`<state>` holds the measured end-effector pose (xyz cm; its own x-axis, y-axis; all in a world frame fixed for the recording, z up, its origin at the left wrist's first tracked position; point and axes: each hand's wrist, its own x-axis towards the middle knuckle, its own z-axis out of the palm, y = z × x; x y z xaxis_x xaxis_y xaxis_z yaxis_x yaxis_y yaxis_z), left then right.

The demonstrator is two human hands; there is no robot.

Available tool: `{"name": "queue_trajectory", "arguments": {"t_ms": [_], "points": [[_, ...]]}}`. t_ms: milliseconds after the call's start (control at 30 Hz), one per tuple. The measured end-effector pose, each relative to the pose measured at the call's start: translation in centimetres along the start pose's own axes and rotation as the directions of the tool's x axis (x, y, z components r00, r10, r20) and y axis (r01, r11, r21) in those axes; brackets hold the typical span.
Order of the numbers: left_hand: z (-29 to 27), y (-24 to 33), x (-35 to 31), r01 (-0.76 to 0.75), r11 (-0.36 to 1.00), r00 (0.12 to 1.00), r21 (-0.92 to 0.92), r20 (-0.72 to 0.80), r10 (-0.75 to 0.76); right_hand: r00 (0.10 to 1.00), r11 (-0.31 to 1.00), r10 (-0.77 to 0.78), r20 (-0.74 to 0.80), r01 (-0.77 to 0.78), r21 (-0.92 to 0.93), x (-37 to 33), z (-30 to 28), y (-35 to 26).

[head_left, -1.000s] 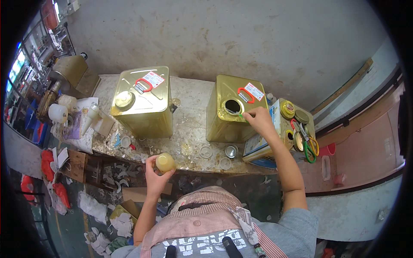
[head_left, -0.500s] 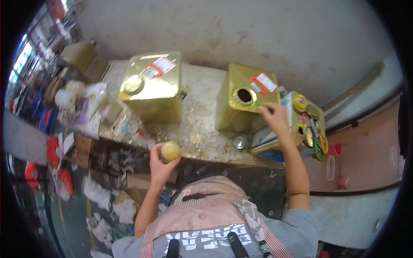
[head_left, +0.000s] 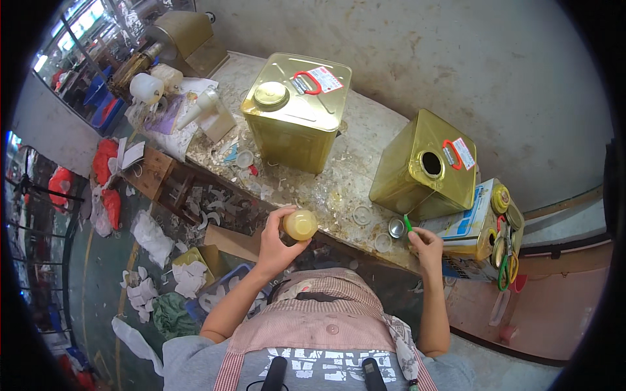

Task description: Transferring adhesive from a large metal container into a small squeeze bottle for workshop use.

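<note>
On my feed: L hand (head_left: pixel 277 246) has fingers wrapped round yellowish jar (head_left: pixel 301 224), nr bench (head_left: pixel 368 117) front edge. R hand (head_left: pixel 427 249) pinches slim green tool (head_left: pixel 408 223), beside sm. metal cup (head_left: pixel 396 227). Uncapped gold tin (head_left: pixel 409 176) behind; capped gold tin (head_left: pixel 290 140) further L.

I see bold white block lettering (head_left: pixel 304 365) on my grey T-shirt (head_left: pixel 326 386), white letters (head_left: pixel 468 270) on the blue-and-white tin (head_left: pixel 464 225), and white labels (head_left: pixel 326 79) with print too small to read on the capped gold tin (head_left: pixel 290 133) and the open gold tin (head_left: pixel 407 169).
</note>
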<state>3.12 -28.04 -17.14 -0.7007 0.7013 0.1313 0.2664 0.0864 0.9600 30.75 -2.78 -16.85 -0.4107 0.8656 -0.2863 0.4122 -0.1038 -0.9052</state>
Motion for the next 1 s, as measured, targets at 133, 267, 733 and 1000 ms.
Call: {"name": "queue_trajectory", "arguments": {"t_ms": [133,267,733,1000], "points": [[-0.4,0.2,-0.1,0.012,0.991,0.999,-0.133,0.044,-0.007,0.965,0.839,0.178,0.191,-0.250,0.483,-0.6,1.2,-0.3],[-0.4,0.3,-0.1,-0.021,0.987,0.997,-0.156,0.068,0.032,0.927,0.644,0.247,0.284,-0.376,0.666,-0.4,1.2,0.3],[0.1,1.9,0.5,0.057,0.937,0.973,-0.345,0.228,0.024,0.894,0.662,0.199,0.401,-0.424,0.617,-1.8,5.7,-3.6],[1.0,3.7,0.3,0.147,0.897,0.933,-0.417,0.359,0.014,0.847,0.785,-0.070,0.528,-0.280,0.553,-0.5,13.4,-8.9]]}}
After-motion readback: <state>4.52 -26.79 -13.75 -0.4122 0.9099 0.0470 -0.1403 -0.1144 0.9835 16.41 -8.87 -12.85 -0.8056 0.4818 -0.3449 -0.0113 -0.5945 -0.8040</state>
